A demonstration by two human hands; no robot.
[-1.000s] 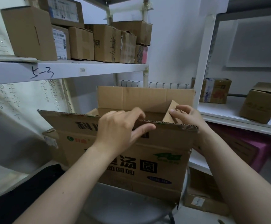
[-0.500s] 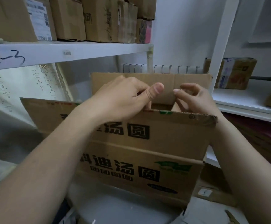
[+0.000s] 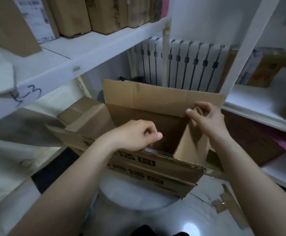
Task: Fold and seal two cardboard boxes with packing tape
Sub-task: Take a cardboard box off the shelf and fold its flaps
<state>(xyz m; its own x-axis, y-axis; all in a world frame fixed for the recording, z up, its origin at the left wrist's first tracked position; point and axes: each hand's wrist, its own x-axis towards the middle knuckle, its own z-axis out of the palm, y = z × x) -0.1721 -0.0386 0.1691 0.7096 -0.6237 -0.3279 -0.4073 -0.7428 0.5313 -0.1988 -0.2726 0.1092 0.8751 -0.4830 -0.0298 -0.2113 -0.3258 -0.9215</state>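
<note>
An open brown cardboard box [image 3: 157, 174] with black printed characters stands on a round white stool [image 3: 135, 198] in front of me. Its far flap [image 3: 155, 97] stands upright and its left flap [image 3: 87, 116] leans outward. My left hand [image 3: 135, 135] hangs over the near flap's edge with fingers curled into the box; what the fingers touch is hidden. My right hand [image 3: 205, 116] pinches the top of the right side flap [image 3: 191, 143], which tilts inward. No tape is in view.
White shelving [image 3: 81, 53] with several cardboard parcels runs along the left and above. Another white shelf [image 3: 258, 106] with parcels is on the right. A white radiator [image 3: 186, 63] stands behind the box. Cardboard scraps [image 3: 224, 201] lie on the floor at the lower right.
My view has tipped downward, so the box's inside now shows. My left hand has dropped from above the near flap into the box; my right hand has pulled the right side flap inward.
</note>
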